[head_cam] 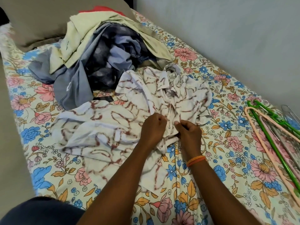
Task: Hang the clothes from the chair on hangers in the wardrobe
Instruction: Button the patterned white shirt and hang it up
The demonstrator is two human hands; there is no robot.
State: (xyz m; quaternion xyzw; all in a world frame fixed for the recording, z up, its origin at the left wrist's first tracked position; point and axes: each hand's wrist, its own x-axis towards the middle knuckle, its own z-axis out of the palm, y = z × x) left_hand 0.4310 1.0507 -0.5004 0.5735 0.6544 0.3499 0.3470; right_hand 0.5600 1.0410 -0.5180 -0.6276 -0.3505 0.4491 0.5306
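A white shirt with brown marbled streaks (pixel 129 114) lies spread on the flowered bedsheet (pixel 211 159), collar toward the far side. My left hand (pixel 152 129) and my right hand (pixel 189 133) sit side by side on its front opening, each pinching the fabric edge with curled fingers. An orange band circles my right wrist. At the right edge of the bed lie hangers: a green one (pixel 274 137), a peach one (pixel 266 143) and a clear one (pixel 290 117). No wardrobe or chair is in view.
A heap of other clothes (pixel 103 51), blue, dark patterned, pale yellow and red, sits at the far end of the bed against a brown pillow (pixel 40 18). A grey wall (pixel 227 38) runs along the right side.
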